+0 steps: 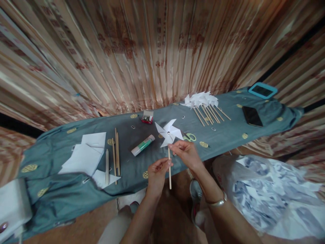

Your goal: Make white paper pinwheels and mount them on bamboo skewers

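A white paper pinwheel (172, 131) with a shiny pin at its centre is held upright over the table's near edge. Its wooden stick (170, 178) runs down between my hands. My left hand (157, 174) pinches the stick about halfway along. Higher up, just below the paper blades, the fingers of my right hand (186, 154) close on the same stick. Behind the pinwheel lie green-handled scissors (190, 137), partly hidden. To the left rest a glue stick (143, 145) and a small open box of pins (147, 117).
Several finished pinwheels (203, 100) lie at the back right, near a black phone (252, 116) and a blue-framed device (262, 90). Paper sheets (85, 157), loose sticks (117, 152) and a white candle-like rod (107, 166) lie left. A bag of paper scraps (264, 193) stands lower right.
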The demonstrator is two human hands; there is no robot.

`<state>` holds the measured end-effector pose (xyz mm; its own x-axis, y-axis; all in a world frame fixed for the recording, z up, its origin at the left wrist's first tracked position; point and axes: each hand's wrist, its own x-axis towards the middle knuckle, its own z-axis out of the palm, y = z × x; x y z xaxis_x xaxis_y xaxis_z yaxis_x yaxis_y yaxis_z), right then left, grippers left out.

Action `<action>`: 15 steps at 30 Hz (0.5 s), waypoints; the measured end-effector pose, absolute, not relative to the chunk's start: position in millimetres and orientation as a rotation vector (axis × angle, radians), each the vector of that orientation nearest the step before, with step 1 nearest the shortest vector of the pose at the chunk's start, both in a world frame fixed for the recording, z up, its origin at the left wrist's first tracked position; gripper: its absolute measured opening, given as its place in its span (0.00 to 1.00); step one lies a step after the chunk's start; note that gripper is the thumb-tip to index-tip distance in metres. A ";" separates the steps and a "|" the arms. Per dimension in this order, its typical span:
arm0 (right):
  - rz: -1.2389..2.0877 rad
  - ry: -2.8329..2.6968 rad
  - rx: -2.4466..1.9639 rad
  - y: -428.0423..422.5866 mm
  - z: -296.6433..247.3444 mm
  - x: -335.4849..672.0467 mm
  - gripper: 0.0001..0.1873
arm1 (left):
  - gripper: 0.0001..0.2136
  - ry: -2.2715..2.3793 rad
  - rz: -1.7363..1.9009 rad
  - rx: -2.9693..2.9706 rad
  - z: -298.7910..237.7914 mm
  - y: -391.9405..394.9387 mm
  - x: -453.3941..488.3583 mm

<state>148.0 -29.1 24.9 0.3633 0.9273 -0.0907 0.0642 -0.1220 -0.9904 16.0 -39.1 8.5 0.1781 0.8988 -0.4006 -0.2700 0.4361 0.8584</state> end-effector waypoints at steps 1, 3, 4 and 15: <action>0.943 -0.977 -1.525 -30.2 24.6 147.4 0.20 | 0.11 1.081 0.945 0.726 9.0 -38.8 14.6; 0.923 -1.047 -1.550 -32.3 23.8 145.8 0.18 | 0.11 1.082 0.962 0.730 9.7 -38.1 12.0; 0.928 -1.075 -1.552 -33.3 23.2 144.7 0.17 | 0.11 1.082 0.970 0.733 9.9 -37.8 10.8; 1.060 -1.082 -1.449 -27.4 20.7 113.8 0.17 | 0.12 1.028 1.072 0.679 8.0 -33.3 4.2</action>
<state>113.8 -27.4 20.7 0.2158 0.9732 -0.0788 0.0982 -0.1019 -0.9899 4.2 -33.3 8.0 0.1209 0.9332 -0.3383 -0.3773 0.3584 0.8539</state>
